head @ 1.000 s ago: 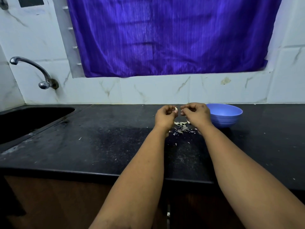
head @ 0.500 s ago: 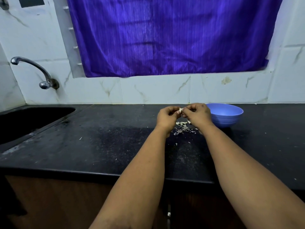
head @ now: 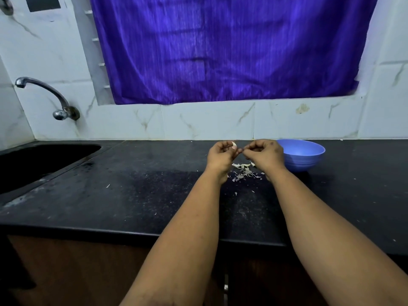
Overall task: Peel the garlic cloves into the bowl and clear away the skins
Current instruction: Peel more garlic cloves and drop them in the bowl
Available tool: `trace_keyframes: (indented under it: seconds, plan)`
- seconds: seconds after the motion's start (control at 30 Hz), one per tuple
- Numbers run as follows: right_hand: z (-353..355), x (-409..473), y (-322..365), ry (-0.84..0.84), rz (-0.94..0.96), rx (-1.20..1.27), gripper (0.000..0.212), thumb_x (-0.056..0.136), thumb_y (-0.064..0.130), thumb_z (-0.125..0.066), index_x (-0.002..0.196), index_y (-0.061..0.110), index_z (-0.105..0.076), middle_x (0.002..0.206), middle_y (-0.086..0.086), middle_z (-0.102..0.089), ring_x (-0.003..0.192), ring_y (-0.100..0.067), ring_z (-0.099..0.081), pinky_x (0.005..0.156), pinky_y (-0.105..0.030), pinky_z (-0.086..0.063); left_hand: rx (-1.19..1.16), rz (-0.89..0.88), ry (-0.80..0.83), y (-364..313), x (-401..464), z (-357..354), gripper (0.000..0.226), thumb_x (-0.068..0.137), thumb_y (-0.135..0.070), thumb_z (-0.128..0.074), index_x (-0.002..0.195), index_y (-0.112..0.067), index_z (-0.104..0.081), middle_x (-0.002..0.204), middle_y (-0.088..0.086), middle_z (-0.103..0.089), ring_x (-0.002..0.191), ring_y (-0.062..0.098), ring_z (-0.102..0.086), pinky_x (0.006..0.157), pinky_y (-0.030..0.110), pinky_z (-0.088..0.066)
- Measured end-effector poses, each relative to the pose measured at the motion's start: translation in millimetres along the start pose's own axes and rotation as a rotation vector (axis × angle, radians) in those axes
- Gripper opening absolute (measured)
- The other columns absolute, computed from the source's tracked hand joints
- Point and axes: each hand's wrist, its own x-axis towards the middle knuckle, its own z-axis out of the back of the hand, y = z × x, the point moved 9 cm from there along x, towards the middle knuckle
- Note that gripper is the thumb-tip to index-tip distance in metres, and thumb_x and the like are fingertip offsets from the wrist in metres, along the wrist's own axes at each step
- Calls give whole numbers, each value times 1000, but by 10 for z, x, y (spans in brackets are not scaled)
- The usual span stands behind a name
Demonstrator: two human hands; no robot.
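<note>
My left hand (head: 221, 156) pinches a small white garlic clove (head: 234, 145) between thumb and fingertips, raised above the black counter (head: 132, 191). My right hand (head: 265, 154) sits close beside it, fingers curled and pinched together at the clove's right side; what it pinches is too small to make out. Below both hands lies a little heap of pale garlic skins (head: 244, 171). A blue plastic bowl (head: 309, 154) stands just right of my right hand, near the wall; its contents are hidden from here.
A dark sink (head: 37, 160) is sunk into the counter at the left, with a metal tap (head: 44, 93) on the tiled wall above it. A purple curtain (head: 231, 47) hangs behind. Stray skin flecks dot the counter toward its front edge.
The hands met at the clove half a second ago and have now drawn slightly apart again; the clove tip shows above my left fingers. Skins and bowl stayed put.
</note>
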Motion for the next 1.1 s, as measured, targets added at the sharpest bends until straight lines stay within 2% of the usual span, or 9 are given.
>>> trace_keyframes:
  seconds: [0.1, 0.17, 0.23, 0.33, 0.47, 0.63, 0.83, 0.97, 1.1]
  plan:
    - [-12, -3, -3, 6, -24, 29, 23, 84, 12, -64, 67, 26, -69, 76, -1, -74, 74, -12, -71, 65, -24, -54, 20, 22, 9, 1, -21, -2, 17, 94, 2, -53, 92, -14, -58, 82, 5, -59, 73, 13, -62, 68, 19, -52]
    - [-43, 11, 0, 22, -26, 45, 29, 86, 9, -57, 67, 27, -70, 78, 1, -74, 77, -12, -71, 70, -26, -54, 25, 33, -2, -2, -23, 15, 17, 94, 1, -53, 92, -15, -59, 83, 6, -61, 75, 14, -62, 70, 19, -53]
    - [-66, 15, 31, 35, -6, 80, 26, 84, 9, -60, 68, 27, -70, 78, 1, -73, 78, -14, -71, 76, -27, -55, 0, 44, -34, -10, -30, 42, 15, 93, 2, -54, 88, -12, -59, 80, 7, -61, 72, 14, -62, 67, 18, -54]
    - [-88, 3, 61, 52, 35, 127, 16, 77, 11, -71, 78, 27, -67, 77, -1, -73, 73, -10, -67, 69, -23, -51, -38, 42, -55, -14, -31, 59, 15, 90, 4, -57, 81, -7, -60, 74, 7, -62, 64, 11, -62, 66, 17, -54]
    - [-101, -22, 78, 81, 64, 139, 26, 72, 15, -81, 91, 24, -65, 73, 3, -74, 67, -3, -66, 62, -17, -49, -42, 20, -86, -31, -31, 104, 14, 87, 6, -62, 77, -4, -62, 63, 2, -65, 61, 10, -64, 64, 16, -54]
    - [-105, -46, 108, 78, 93, 85, 28, 73, 14, -79, 97, 19, -64, 69, 8, -72, 57, 5, -62, 49, -12, -45, 76, -18, -109, -52, -29, 132, 8, 84, 4, -67, 81, -3, -65, 73, 6, -67, 65, 10, -67, 66, 18, -54]
    - [-92, -14, 96, 61, 106, 16, 29, 73, 22, -81, 97, 22, -64, 51, 23, -63, 55, 12, -58, 60, -14, -43, 209, -58, -88, -59, -26, 113, 14, 79, 3, -71, 73, -10, -68, 69, 4, -70, 74, 19, -69, 81, 31, -56]
    - [-86, 1, 87, 59, 113, 12, 33, 73, 20, -81, 101, 22, -64, 53, 21, -64, 56, 9, -60, 61, -18, -48, 202, -58, -78, -51, -19, 105, 13, 78, 4, -71, 74, -8, -68, 64, 2, -70, 71, 18, -69, 77, 28, -56]
    - [-84, 8, 99, 54, 121, 2, 34, 72, 18, -81, 100, 21, -63, 55, 15, -66, 57, 8, -61, 59, -14, -46, 171, -47, -61, -35, -14, 91, 13, 80, 5, -69, 76, -6, -68, 64, 2, -70, 69, 17, -69, 74, 25, -57]
